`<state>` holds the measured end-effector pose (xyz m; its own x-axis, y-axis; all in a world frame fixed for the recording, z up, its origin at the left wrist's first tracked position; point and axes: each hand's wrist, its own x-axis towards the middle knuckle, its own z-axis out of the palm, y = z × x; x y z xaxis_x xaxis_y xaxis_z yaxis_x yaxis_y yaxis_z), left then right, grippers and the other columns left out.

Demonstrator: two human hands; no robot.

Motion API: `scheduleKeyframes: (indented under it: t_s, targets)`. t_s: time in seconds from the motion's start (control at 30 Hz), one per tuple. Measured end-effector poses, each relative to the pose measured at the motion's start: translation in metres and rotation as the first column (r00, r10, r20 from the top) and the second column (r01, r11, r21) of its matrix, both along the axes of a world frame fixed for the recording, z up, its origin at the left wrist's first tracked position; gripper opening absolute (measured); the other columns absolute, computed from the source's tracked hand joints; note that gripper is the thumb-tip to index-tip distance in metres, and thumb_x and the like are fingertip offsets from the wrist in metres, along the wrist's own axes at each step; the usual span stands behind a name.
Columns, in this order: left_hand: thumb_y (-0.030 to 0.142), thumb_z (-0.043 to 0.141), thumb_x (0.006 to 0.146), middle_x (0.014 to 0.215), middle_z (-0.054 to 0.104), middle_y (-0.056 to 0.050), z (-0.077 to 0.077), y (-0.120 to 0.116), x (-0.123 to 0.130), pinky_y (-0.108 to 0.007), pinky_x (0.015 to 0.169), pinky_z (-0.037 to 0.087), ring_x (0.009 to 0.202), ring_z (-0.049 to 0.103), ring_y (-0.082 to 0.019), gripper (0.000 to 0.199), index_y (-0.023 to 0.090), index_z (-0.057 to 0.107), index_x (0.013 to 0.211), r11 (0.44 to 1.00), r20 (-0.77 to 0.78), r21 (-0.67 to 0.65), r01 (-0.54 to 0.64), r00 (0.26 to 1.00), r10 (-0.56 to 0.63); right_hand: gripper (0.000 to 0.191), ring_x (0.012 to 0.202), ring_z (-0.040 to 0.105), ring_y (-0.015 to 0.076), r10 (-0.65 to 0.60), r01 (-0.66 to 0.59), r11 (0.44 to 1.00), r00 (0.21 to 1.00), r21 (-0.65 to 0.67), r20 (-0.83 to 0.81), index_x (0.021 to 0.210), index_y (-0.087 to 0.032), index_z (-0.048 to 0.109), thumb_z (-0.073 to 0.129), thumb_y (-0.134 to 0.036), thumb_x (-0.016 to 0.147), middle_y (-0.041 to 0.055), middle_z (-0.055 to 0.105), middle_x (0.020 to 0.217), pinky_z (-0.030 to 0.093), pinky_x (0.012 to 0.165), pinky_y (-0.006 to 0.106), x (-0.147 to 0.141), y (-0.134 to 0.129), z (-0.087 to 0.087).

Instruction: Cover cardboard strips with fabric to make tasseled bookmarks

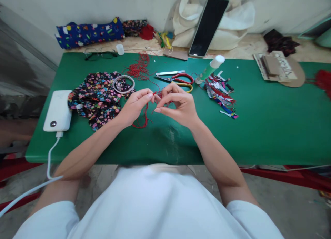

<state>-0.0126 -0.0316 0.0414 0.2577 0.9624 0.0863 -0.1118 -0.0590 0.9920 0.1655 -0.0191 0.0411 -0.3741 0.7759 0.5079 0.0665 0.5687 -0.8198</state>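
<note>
Red yarn (145, 120) hangs from between my hands onto the green table. My left hand (137, 106) pinches a bit of it between thumb and forefinger. Close beside it, my right hand (178, 106) has thumb and forefinger pressed together on a thin red strand end. Some of the yarn is hidden behind the fingers. Just beyond the hands lie scissors (182, 77) with red and yellow handles and a slim metal tool (167, 73). A heap of loose red yarn (139, 66) sits farther back. Left of my left hand is dark floral cloth (99, 97) with a pale ring (123, 84) on it.
A white power bank (58, 109) with a cable rests at the left. A glue stick (210, 69) stands by a bundle of fabric scraps (221, 92) on the right. A phone (209, 27) leans on a cloth bag (235, 21) at the back. Cardboard pieces (293, 78) lie far right.
</note>
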Motion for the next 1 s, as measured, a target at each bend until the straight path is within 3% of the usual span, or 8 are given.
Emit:
scheduleKeyframes:
  t_s: [0.1, 0.2, 0.37, 0.47, 0.67, 1.0]
  targets:
    - [0.039, 0.061, 0.087, 0.072, 0.059, 0.001, -0.0011, -0.0011, 0.001, -0.021, 0.077, 0.047, 0.076, 0.059, -0.011, 0.028, 0.017, 0.057, 0.071, 1.0, 0.028, 0.006, -0.002, 1.0, 0.002, 0.028, 0.07, 0.046, 0.0109, 0.009, -0.013, 0.996, 0.999, 0.091, 0.041, 0.073, -0.021, 0.075, 0.079, -0.049, 0.076, -0.001, 0.046, 0.076, 0.041, 0.06, 0.027, -0.0008, -0.0003, -0.0016]
    - [0.043, 0.062, 0.087, 0.066, 0.058, 0.002, -0.0008, -0.0025, 0.0017, -0.02, 0.06, 0.046, 0.06, 0.057, -0.009, 0.029, 0.017, 0.055, 0.074, 0.995, 0.033, -0.07, 0.074, 0.997, -0.072, 0.027, 0.068, 0.046, 0.0105, -0.059, 0.047, 0.982, 0.997, 0.185, 0.056, 0.074, -0.021, 0.075, 0.078, -0.047, 0.077, -0.0015, 0.046, 0.075, 0.04, 0.06, 0.027, -0.0019, -0.0001, -0.0042]
    - [0.04, 0.061, 0.086, 0.054, 0.048, 0.008, 0.0025, -0.0042, 0.002, -0.016, 0.039, 0.031, 0.037, 0.034, -0.003, 0.028, 0.018, 0.049, 0.073, 0.979, 0.061, -0.148, 0.143, 0.989, -0.135, 0.023, 0.064, 0.047, 0.0104, -0.105, 0.099, 0.961, 0.994, 0.259, 0.008, 0.077, -0.022, 0.075, 0.078, -0.045, 0.078, -0.002, 0.049, 0.069, 0.039, 0.056, 0.026, -0.0036, 0.0001, -0.0081]
    - [0.037, 0.06, 0.087, 0.053, 0.047, 0.007, 0.0047, -0.0044, 0.0006, -0.015, 0.038, 0.022, 0.039, 0.029, -0.002, 0.026, 0.017, 0.05, 0.073, 0.978, 0.036, -0.135, 0.161, 0.987, -0.157, 0.022, 0.064, 0.048, 0.0109, -0.13, 0.128, 0.957, 0.991, 0.259, -0.011, 0.077, -0.022, 0.075, 0.079, -0.044, 0.078, -0.0016, 0.051, 0.069, 0.04, 0.056, 0.026, -0.0039, -0.0004, -0.0087]
    - [0.03, 0.055, 0.09, 0.05, 0.039, 0.008, 0.0043, -0.0046, -0.0023, -0.017, 0.043, 0.026, 0.043, 0.031, -0.003, 0.023, 0.015, 0.054, 0.073, 0.984, -0.033, -0.035, 0.173, 0.984, -0.174, 0.021, 0.062, 0.046, 0.0101, -0.186, 0.186, 0.949, 0.982, 0.256, -0.025, 0.077, -0.022, 0.075, 0.077, -0.042, 0.08, -0.0016, 0.052, 0.07, 0.041, 0.058, 0.027, -0.0028, -0.0013, -0.0073]
    - [0.033, 0.059, 0.086, 0.052, 0.034, 0.009, 0.0049, -0.0051, -0.0012, -0.019, 0.041, 0.02, 0.042, 0.026, -0.003, 0.022, 0.015, 0.058, 0.075, 0.979, 0.031, -0.069, 0.192, 0.981, -0.19, 0.023, 0.06, 0.044, 0.0103, -0.226, 0.228, 0.935, 0.973, 0.271, -0.041, 0.076, -0.02, 0.073, 0.076, -0.042, 0.081, -0.002, 0.051, 0.066, 0.039, 0.058, 0.027, -0.0036, -0.0019, -0.0069]
